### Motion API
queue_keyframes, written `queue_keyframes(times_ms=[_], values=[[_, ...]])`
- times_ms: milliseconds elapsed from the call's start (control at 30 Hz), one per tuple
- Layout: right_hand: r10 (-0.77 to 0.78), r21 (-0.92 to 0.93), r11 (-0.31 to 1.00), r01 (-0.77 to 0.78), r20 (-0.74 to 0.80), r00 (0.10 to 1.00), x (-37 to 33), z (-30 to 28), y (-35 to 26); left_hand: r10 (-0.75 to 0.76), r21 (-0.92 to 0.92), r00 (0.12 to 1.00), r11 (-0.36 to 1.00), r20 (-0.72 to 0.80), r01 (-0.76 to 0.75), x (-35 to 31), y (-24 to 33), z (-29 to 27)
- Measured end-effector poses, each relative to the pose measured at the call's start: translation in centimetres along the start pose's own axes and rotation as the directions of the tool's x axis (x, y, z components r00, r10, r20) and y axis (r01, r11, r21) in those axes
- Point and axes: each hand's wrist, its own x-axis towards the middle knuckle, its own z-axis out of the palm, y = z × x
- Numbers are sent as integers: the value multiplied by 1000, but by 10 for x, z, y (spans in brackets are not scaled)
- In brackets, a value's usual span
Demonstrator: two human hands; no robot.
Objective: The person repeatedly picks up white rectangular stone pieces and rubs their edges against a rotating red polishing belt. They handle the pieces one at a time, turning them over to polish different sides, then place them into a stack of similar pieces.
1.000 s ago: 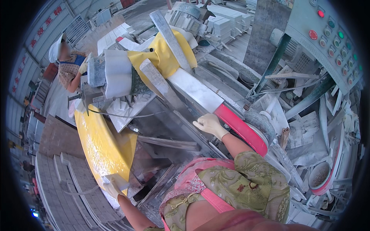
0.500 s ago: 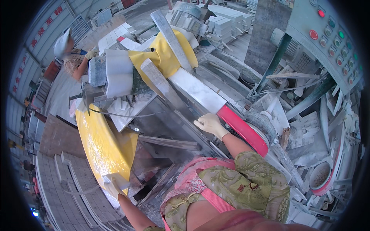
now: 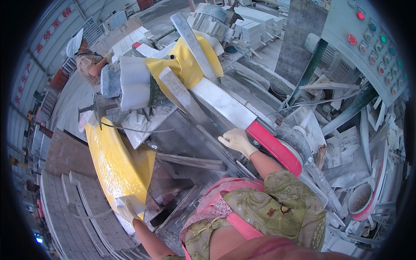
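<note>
My gloved left hand (image 3: 126,209) is closed on a small pale block (image 3: 132,203) at the lower end of a wet, shiny yellow sheet (image 3: 115,164). My gloved right hand (image 3: 236,142) is curled into a fist beside the machine's belt. Its finger undersides are hidden, so anything they hold cannot be seen. Just above that hand lies a white marble strip (image 3: 225,104), its near end over the red belt (image 3: 275,149). The strip's far end runs under a yellow cover (image 3: 173,67) with two grey bars (image 3: 182,93) leaning by it.
At the upper right hangs a control panel (image 3: 368,47) with several coloured buttons. Stone offcuts and planks crowd the right side around a round bucket (image 3: 360,200). Wooden boards (image 3: 80,208) lie at left. A co-worker (image 3: 89,65) in a white hat stands at the far left.
The marble strip has crept a little toward me along the red belt. The co-worker has shifted slightly right and straightened. Both my hands stay nearly in place.
</note>
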Motion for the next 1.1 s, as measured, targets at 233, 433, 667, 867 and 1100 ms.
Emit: queue_keyframes(times_ms=[233,433,667,867,1100], values=[[98,-110,991,-77,203,974,1,-4,0,-14,34,1000,999,-5,14,-1,0,-2],[39,-17,999,-38,80,996,0,0,1,-16,-2,1000,1000,5,16,-1,-2,-2],[-18,6,1000,18,6,1000,-1,5,5,-7,-71,1000,997,6,7,-1,-5,-2],[4,-18,1000,-2,73,997,-1,4,5,4,-47,1000,999,-12,-4,6,-11,0],[-36,-1,999,36,-3,999,-2,5,6,18,-62,1000,998,-16,-19,7,-16,-1]])
